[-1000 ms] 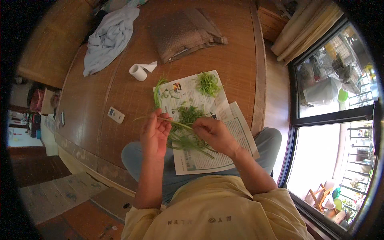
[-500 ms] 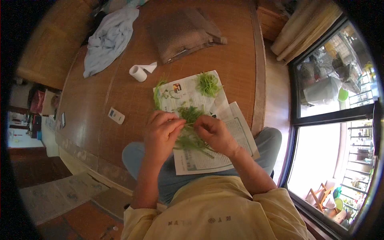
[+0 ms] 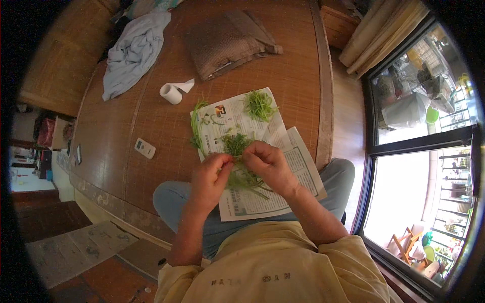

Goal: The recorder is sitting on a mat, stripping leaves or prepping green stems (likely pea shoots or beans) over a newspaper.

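Observation:
My left hand (image 3: 211, 174) and my right hand (image 3: 269, 164) come close together over newspaper (image 3: 303, 166) spread at my crossed legs. Both are closed in a pinch on a thin green stem (image 3: 236, 158) stretched between the fingertips. Just beyond them lies a heap of dark leafy greens (image 3: 235, 143). Longer loose stems (image 3: 247, 183) lie under and between my hands. At the far right of the paper sits a pile of light green cut stems (image 3: 260, 105). A bundle of long stems (image 3: 196, 126) lies along the paper's left edge.
On the brown mat (image 3: 166, 116) are a toilet roll (image 3: 171, 94) with a loose end, a white remote control (image 3: 145, 148), a brown cushion (image 3: 230, 45) and a crumpled pale blue cloth (image 3: 136, 53). A dark-framed glass door (image 3: 422, 144) stands to the right.
My left hand has moved slightly down and right, its fingertips nearer my right hand. The right hand has barely shifted. The view has tilted a little.

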